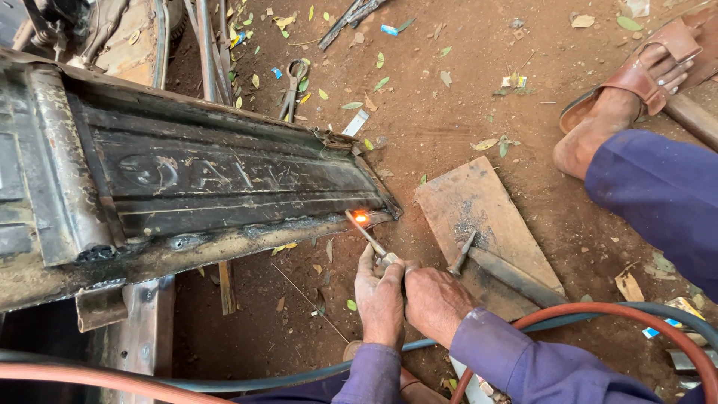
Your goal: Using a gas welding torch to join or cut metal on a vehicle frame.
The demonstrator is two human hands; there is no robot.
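While the long dark metal panel (202,187) lies across the dirt floor (449,112), heating of its lower edge looks underway: left hand (380,299) and right hand (436,301) both clasp the torch (370,238), flame (360,218) touching the edge; steady travel along it seems needed next.

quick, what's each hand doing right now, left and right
Left hand: closed around the welding torch, its glowing tip at the edge of the dark metal panel.
Right hand: closed beside the left, gripping the same torch; exact hold hidden.
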